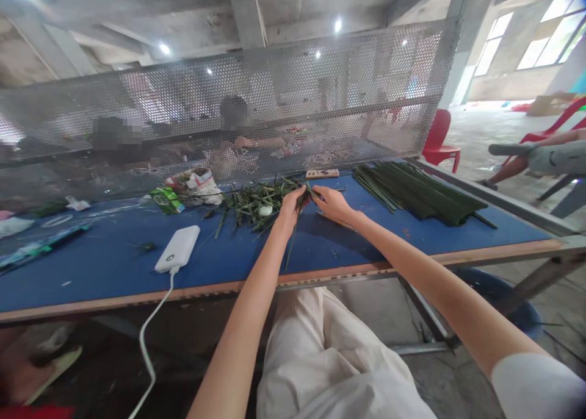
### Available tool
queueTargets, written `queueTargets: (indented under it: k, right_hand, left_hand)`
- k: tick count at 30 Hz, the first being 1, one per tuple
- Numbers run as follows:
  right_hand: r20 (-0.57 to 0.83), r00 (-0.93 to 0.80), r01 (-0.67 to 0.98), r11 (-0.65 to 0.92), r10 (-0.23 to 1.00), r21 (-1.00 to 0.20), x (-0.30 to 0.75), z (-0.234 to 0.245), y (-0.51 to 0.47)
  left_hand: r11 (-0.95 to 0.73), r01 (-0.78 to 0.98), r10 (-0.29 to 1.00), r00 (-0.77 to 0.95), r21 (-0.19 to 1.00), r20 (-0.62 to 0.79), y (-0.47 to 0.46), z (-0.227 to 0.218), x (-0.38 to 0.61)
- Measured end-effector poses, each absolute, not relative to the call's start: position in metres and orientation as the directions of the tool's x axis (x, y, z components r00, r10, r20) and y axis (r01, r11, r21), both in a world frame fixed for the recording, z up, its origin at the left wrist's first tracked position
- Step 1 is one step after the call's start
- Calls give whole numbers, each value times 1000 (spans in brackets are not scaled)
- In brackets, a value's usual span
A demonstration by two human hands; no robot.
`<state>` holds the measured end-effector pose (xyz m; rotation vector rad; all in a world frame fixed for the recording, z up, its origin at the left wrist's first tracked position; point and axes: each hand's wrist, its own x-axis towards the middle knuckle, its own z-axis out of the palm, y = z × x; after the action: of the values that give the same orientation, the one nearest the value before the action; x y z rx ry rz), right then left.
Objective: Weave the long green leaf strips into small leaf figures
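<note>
My left hand (pixel 290 205) and my right hand (pixel 334 203) meet above the table, fingertips pinched together on a narrow green leaf strip (pixel 307 191). One thin end of leaf trails down below my left hand. The folds between the fingers are too small to make out. Left of my hands lies a loose heap of cut leaf pieces (pixel 242 207), with a small pale round object (pixel 265 211) on it. Under my right hand rests a thin yellowish stick-like tool (pixel 337 222). Farther right, long dark green leaf strips (pixel 425 194) lie in a flat stack.
A white power bank (pixel 179 247) with a cable sits on the blue table (pixel 114 266). Behind it are a green packet (pixel 166 200) and a crumpled bag (pixel 201 186). A perforated metal screen (pixel 293 96) runs along the back. A blue basin (pixel 522 312) stands below, right.
</note>
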<state>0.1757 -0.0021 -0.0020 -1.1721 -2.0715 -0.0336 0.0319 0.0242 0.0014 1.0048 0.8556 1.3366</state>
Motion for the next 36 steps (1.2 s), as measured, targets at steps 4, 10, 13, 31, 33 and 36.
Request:
queueTargets:
  k: [4, 10, 13, 31, 33, 36]
  right_hand:
    - [574, -278, 743, 552, 770, -379, 175, -1, -5]
    - [579, -265, 741, 548, 771, -390, 174, -2, -6]
    - [577, -240, 743, 530, 780, -408, 174, -4, -4]
    - [618, -238, 644, 598, 749, -477, 173, 1, -7]
    - [628, -246, 627, 615, 739, -478, 174, 1, -7]
    - [642, -248, 617, 629, 726, -473, 174, -1, -7]
  left_hand:
    - [23, -349, 990, 139, 937, 27, 21, 5, 34]
    - [12, -240, 990, 140, 971, 22, 17, 7, 34]
    - [-20, -190, 984, 169, 982, 53, 14, 6, 33]
    - [-222, -111, 966, 113, 969, 234, 18, 3, 37]
    - [-219, -123, 966, 112, 968, 233, 18, 4, 38]
    - [-204, -140, 969, 109, 969, 220, 17, 6, 38]
